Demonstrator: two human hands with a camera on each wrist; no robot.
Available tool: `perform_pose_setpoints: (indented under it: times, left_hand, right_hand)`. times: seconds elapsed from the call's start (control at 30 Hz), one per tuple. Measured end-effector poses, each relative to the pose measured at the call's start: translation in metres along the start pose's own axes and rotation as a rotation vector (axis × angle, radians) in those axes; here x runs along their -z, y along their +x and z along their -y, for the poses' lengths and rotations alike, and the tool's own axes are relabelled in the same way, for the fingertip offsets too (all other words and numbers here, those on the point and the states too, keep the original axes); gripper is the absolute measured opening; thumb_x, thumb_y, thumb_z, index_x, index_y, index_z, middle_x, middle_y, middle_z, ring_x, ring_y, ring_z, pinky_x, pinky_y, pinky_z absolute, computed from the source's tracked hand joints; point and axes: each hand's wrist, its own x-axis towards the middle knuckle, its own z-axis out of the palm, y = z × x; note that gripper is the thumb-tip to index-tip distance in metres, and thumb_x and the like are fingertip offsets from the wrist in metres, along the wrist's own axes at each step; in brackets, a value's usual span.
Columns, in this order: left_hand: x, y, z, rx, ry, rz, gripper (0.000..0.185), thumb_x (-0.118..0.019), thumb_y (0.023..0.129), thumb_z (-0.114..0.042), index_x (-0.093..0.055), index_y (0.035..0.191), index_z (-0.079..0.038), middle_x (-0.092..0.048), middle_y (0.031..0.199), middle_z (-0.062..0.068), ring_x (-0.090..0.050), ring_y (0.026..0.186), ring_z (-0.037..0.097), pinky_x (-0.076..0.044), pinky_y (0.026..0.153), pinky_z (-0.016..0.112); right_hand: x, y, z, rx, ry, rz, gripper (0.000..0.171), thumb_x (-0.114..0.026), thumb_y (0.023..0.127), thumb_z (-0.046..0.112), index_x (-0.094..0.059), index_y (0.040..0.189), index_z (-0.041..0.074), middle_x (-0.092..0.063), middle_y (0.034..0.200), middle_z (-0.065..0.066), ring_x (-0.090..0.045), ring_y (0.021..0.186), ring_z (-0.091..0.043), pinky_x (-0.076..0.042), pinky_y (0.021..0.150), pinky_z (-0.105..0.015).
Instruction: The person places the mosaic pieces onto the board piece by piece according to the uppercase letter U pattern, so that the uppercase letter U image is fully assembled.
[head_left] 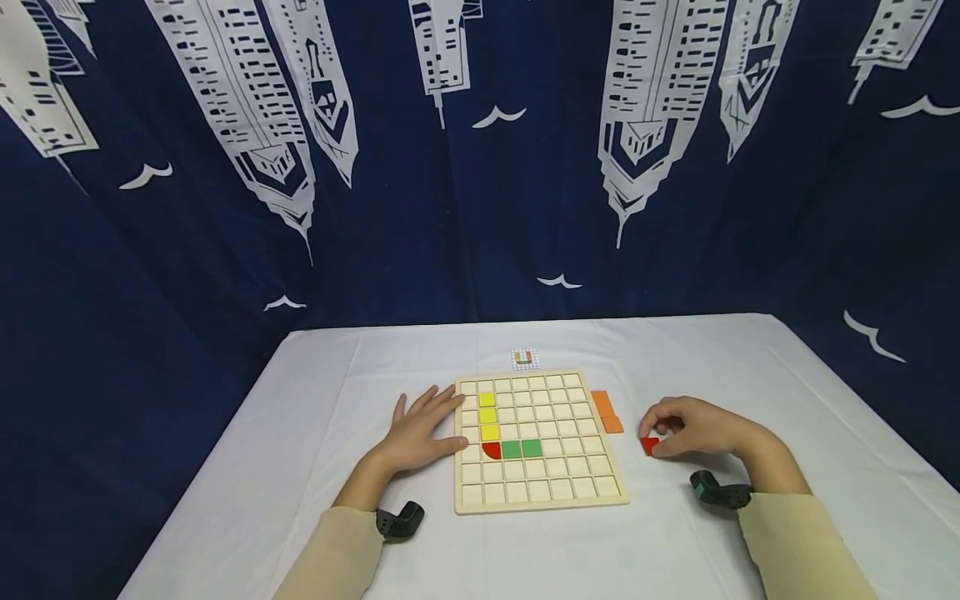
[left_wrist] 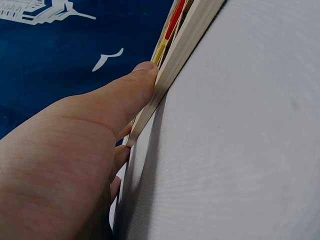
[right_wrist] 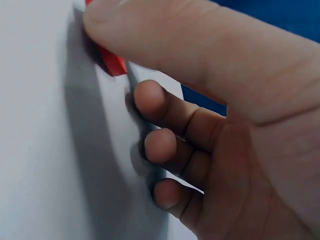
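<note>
A wooden grid board lies on the white table. It holds three yellow tiles in a column, a red quarter-round tile and two green tiles. My left hand lies flat beside the board's left edge, thumb pressed against it. Right of the board, my right hand has its fingers curled and pinches a small red tile on the table; the red tile sits under the thumb in the right wrist view.
Two orange tiles lie by the board's right edge. A small pattern card sits behind the board. The white tablecloth is backed by a dark blue curtain with printed buildings.
</note>
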Motion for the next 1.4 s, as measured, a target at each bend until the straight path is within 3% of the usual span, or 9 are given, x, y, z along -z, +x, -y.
perform_pose_setpoints:
  times: [0.3, 0.57, 0.93, 1.4]
  left_hand:
    - [-0.001, 0.001, 0.000, -0.002, -0.005, -0.007, 0.073, -0.065, 0.085, -0.052, -0.039, 0.147, -0.025, -0.026, 0.160, -0.004, -0.013, 0.151, 0.028, 0.008, 0.116, 0.063]
    - [-0.001, 0.000, 0.000, -0.003, -0.002, -0.004, 0.073, -0.065, 0.085, -0.051, -0.038, 0.148, -0.025, -0.025, 0.160, -0.004, -0.013, 0.151, 0.027, 0.008, 0.116, 0.063]
    - [-0.001, 0.001, 0.001, -0.007, 0.006, -0.007, 0.073, -0.064, 0.085, -0.052, -0.039, 0.148, -0.025, -0.026, 0.160, -0.003, -0.014, 0.150, 0.028, 0.006, 0.115, 0.065]
    - [-0.001, 0.001, 0.001, 0.001, 0.006, -0.009, 0.073, -0.064, 0.084, -0.053, -0.038, 0.148, -0.026, -0.025, 0.160, -0.004, -0.013, 0.151, 0.027, 0.007, 0.116, 0.063]
  right_hand:
    - [-0.003, 0.004, 0.012, 0.036, 0.043, -0.009, 0.021, -0.078, 0.077, 0.023, -0.069, 0.095, 0.018, -0.060, 0.090, 0.001, -0.048, 0.079, -0.008, -0.041, 0.066, -0.018]
    - [-0.008, 0.012, 0.023, 0.121, 0.069, -0.055, 0.021, -0.077, 0.080, 0.023, -0.069, 0.097, 0.015, -0.063, 0.088, 0.002, -0.052, 0.078, -0.008, -0.045, 0.066, -0.019]
    - [-0.019, 0.022, 0.039, 0.155, 0.088, -0.149, 0.022, -0.078, 0.080, 0.019, -0.067, 0.099, 0.016, -0.062, 0.091, -0.002, -0.051, 0.077, -0.011, -0.045, 0.065, -0.020]
    - [-0.035, 0.034, 0.060, 0.213, 0.097, -0.154, 0.024, -0.079, 0.078, 0.019, -0.068, 0.099, 0.019, -0.060, 0.088, -0.003, -0.047, 0.072, -0.009, -0.042, 0.061, -0.019]
